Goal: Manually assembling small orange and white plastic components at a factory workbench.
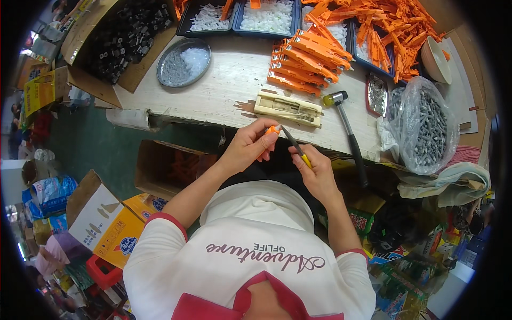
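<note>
Close in front of my body, at the table's near edge, my left hand (pixel 250 145) pinches a small orange plastic part (pixel 273 129) with a whitish tip. My right hand (pixel 316 169) is closed around the yellow handle of a slim dark pointed tool (pixel 291 140); its exact kind I cannot make out. The tool's tip is at or very near the orange part; contact is unclear. Just beyond my hands lies a cream-coloured fixture block (pixel 288 109) with a long recess. A mallet (pixel 346 121) with a black grip rests to its right, its handle overhanging the edge.
Stacked orange plastic pieces (pixel 306 61) lie beyond the fixture. Trays of white parts (pixel 266 17) line the back. At left are a round dish (pixel 184 61) and a carton of black parts (pixel 125 45). A bag of grey metal parts (pixel 424 128) stands right.
</note>
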`<state>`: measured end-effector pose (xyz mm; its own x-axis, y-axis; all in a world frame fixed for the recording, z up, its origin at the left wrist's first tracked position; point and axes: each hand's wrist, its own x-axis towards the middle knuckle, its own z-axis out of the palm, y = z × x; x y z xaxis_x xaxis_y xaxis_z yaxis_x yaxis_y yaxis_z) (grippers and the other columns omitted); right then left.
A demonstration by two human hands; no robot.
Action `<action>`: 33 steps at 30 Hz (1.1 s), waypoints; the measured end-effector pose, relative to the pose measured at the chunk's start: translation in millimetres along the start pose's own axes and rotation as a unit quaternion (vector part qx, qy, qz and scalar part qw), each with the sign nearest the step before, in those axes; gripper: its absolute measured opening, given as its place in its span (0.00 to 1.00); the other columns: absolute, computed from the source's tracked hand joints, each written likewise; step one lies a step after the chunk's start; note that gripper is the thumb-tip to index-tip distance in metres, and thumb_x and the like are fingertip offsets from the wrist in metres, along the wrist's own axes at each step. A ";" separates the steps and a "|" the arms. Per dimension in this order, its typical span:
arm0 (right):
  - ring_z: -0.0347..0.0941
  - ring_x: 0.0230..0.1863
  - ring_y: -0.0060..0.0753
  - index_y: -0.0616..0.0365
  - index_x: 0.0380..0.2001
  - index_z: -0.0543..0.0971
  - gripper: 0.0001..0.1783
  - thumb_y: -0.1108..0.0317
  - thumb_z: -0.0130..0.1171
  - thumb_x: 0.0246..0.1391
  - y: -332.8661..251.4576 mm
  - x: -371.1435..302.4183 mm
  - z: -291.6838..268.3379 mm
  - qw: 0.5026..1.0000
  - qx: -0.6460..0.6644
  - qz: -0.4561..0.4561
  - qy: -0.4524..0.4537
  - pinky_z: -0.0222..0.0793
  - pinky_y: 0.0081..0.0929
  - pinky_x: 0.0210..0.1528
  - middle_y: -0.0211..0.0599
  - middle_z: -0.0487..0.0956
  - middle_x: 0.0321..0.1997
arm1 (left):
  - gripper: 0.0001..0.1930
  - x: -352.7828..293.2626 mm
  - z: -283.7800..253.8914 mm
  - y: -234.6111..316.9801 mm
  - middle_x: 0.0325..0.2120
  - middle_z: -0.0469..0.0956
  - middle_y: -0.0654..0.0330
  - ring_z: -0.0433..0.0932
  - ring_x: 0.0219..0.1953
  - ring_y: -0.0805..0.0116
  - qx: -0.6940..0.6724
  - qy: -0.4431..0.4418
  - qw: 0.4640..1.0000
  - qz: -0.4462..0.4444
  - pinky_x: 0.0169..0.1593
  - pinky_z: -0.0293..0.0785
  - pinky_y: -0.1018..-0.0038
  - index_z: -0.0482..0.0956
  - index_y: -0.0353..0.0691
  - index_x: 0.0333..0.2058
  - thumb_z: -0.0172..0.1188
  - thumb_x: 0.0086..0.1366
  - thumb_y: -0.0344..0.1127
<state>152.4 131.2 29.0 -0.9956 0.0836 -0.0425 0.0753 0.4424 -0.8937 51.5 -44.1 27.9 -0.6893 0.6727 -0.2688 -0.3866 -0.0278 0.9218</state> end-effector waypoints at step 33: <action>0.68 0.37 0.49 0.66 0.28 0.70 0.10 0.73 0.59 0.46 -19.1 23.3 19.6 0.949 -0.185 -0.226 -0.121 0.66 0.35 0.37 0.46 0.71 0.37 | 0.11 -44.2 -74.0 -16.9 0.17 0.72 0.53 0.71 0.15 0.68 -0.283 -0.157 0.935 -0.147 0.17 0.68 0.76 0.73 0.32 0.36 0.56 0.60 0.35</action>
<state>126.7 107.3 36.3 -0.9110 -0.3778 0.1657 -0.3927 0.6714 -0.6285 43.1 -128.1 3.5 -0.3222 0.8945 -0.3099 -0.8544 -0.1338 0.5021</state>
